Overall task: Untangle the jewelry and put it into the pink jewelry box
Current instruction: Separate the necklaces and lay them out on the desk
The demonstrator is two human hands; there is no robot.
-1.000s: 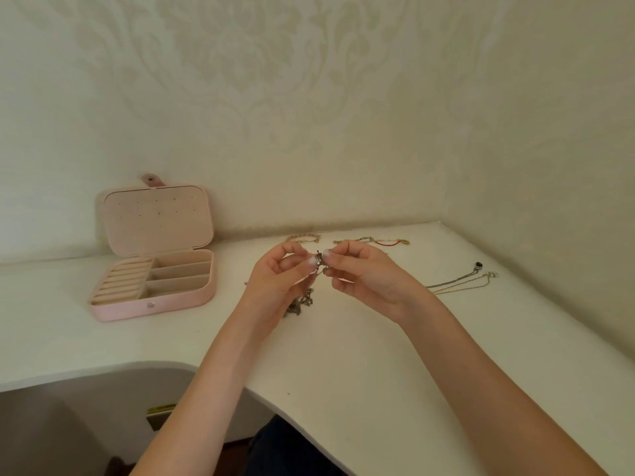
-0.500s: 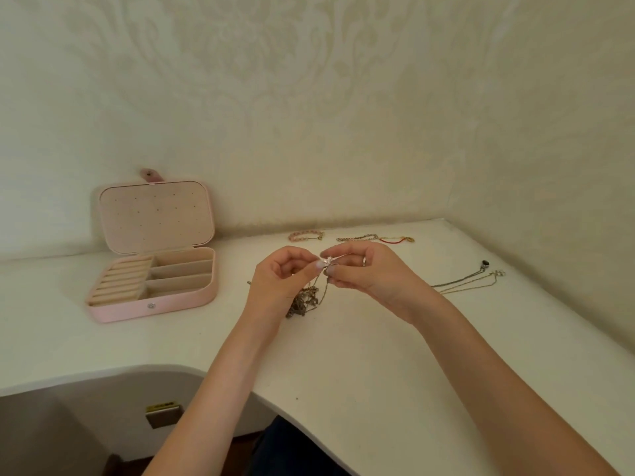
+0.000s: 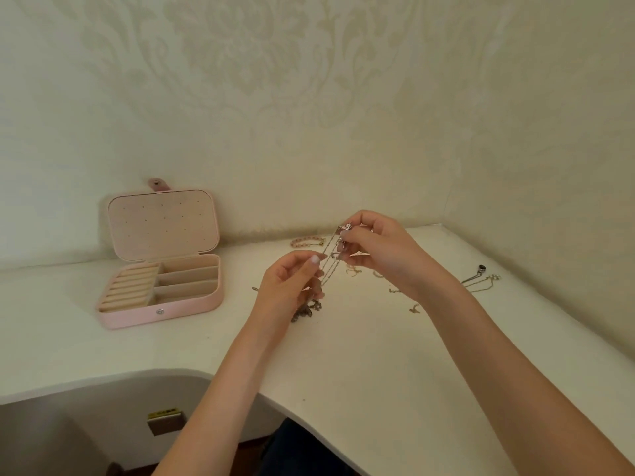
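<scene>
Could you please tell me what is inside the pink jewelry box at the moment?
The open pink jewelry box shows only bare ring rolls and dividers; no jewelry is visible inside.

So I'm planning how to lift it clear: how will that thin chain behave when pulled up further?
Likely limp: the thin chain hangs in slack strands between the right hand and the left hand. It probably drags the tangled clump with it. It looks fine, so it may snag or kink if tugged hard.

One jewelry box (image 3: 161,300), two hands, one pink bracelet (image 3: 307,241).
</scene>
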